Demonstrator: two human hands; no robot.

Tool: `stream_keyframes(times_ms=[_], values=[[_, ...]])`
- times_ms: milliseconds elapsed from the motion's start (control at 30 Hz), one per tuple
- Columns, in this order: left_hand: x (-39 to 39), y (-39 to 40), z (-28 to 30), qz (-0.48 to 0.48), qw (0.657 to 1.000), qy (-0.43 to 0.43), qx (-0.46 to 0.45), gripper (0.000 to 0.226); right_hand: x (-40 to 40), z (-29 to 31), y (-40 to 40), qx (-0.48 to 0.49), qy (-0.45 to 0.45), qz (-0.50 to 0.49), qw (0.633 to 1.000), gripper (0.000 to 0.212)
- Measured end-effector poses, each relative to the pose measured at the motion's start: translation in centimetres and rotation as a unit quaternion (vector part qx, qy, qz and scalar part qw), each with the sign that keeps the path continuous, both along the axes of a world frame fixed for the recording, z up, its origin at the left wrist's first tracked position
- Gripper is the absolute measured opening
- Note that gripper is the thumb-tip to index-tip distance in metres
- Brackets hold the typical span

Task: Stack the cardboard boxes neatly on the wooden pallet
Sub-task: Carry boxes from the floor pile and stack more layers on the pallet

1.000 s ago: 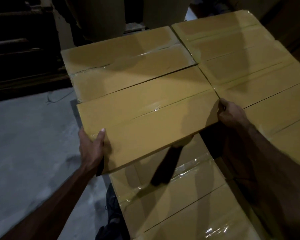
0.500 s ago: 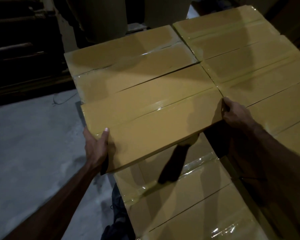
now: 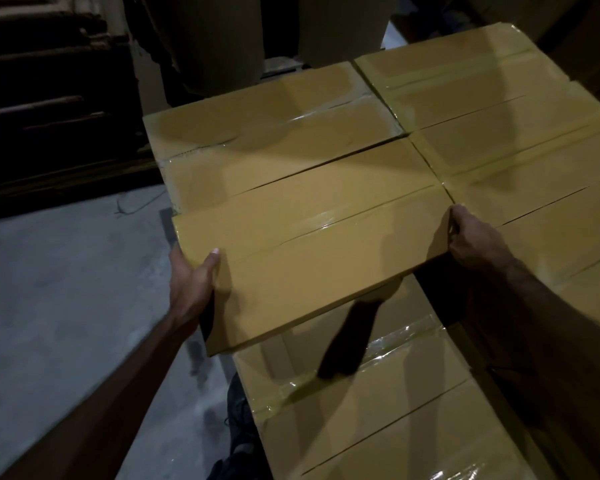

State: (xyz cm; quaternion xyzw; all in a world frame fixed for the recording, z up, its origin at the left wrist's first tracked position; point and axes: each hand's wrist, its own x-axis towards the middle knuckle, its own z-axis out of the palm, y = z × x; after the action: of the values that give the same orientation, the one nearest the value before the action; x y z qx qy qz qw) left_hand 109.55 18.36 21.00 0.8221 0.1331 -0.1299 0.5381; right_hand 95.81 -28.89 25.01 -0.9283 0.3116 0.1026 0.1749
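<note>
Hands grip a flat cardboard box (image 3: 312,258) at its ends: left hand (image 3: 191,282) with thumb on top, fingers hidden underneath, right hand (image 3: 475,237) curled round the far corner. Since a second ago it has barely shifted, held tilted above the stacked boxes (image 3: 361,393). Smooth tan card, glossy clear tape along seams.

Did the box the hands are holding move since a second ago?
Cannot tell: the held box keeps its place beside the far box; the small shift looks like camera motion.
</note>
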Motion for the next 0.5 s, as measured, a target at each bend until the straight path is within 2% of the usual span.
stream_keyframes(times_ms=[300, 500], values=[[4.3, -0.4, 0.1, 0.000, 1.000, -0.006, 0.014, 0.075, -0.3, -0.2, 0.0, -0.009, -0.043, 0.027, 0.999, 0.017], [6.8, -1.3, -0.3, 0.021, 0.999, -0.003, 0.031, 0.068, 0.1, -0.3, -0.2, -0.013, -0.036, 0.009, 0.999, 0.018]])
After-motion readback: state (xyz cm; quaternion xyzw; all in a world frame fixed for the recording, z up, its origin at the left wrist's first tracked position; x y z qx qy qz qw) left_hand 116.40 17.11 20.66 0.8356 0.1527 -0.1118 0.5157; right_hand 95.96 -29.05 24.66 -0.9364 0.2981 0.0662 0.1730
